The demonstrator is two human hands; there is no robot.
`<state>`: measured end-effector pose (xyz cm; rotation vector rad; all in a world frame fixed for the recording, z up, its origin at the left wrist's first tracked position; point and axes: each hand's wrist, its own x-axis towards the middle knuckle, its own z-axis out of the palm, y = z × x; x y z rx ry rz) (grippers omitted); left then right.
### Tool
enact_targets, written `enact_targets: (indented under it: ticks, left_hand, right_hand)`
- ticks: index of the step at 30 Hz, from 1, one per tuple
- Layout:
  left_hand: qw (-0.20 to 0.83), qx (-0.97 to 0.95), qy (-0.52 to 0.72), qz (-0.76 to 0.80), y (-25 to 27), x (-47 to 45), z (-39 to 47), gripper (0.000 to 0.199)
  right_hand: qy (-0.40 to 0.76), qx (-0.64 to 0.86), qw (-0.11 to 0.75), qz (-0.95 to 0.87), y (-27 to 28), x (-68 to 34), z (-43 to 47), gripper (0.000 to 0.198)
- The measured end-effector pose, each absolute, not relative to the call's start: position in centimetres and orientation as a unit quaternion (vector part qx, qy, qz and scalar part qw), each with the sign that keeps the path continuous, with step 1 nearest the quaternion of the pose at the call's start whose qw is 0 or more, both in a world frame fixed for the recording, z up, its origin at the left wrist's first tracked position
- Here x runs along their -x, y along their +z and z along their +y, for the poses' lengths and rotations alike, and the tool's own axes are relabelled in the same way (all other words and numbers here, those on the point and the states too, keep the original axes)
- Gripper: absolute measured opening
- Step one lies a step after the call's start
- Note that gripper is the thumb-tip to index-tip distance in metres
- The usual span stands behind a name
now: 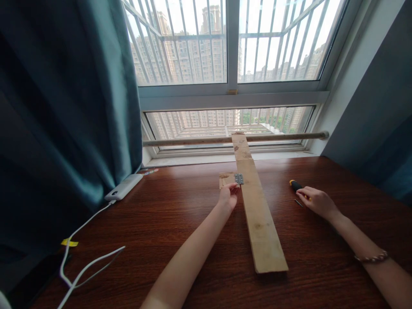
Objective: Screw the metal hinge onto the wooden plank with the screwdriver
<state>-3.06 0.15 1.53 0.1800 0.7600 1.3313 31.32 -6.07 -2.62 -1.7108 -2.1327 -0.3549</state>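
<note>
Starting at lower left with a white cable (72,285), then at lower centre with a long wooden board (260,210) running up past mid-frame. Gripping a black-and-yellow tool (295,186) in the right hand (320,204), right of centre, near a thin metal piece (298,203). Touching a metal hinge (239,177) at centre, along the board's left edge, with the left hand (229,197); cannot tell whether pinching it. Beyond, at upper centre, reaching a window (186,40).

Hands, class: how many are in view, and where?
2. The left hand is at the metal hinge, beside the long board; the right hand holds the black-and-yellow tool, right of the board.
</note>
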Motion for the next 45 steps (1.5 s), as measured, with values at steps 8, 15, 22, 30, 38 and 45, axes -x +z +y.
enact_targets:
  ticks: [8, 15, 22, 30, 38, 45]
  left_hand:
    - [0.728, -0.081, 0.580, 0.355, 1.9, 3.2, 0.0, 0.024]
    - [0.728, -0.073, 0.580, 0.358, 2.1, 3.1, -0.1, 0.025]
    - [0.738, -0.077, 0.576, 0.343, 2.1, 3.2, -0.1, 0.025]
    - [0.730, -0.076, 0.578, 0.356, 2.0, 3.2, 0.0, 0.024]
    - [0.725, -0.100, 0.577, 0.364, 2.5, 3.3, -0.3, 0.022]
    - [0.725, -0.099, 0.574, 0.367, 2.2, 3.5, -0.2, 0.020]
  right_hand:
    - [-0.074, 0.581, 0.095, -0.805, -2.6, -30.3, -6.5, 0.023]
    - [-0.026, 0.579, 0.132, -0.804, -2.8, -30.7, -5.9, 0.025]
    - [0.043, 0.576, 0.309, -0.755, -0.5, -28.4, -6.5, 0.023]
    - [0.241, 0.536, 0.504, -0.633, 4.5, -19.4, -6.6, 0.028]
    - [0.357, 0.437, 0.560, -0.607, 5.1, -11.6, -2.3, 0.024]
    - [0.333, 0.435, 0.557, -0.624, 3.1, -9.8, -0.5, 0.016]
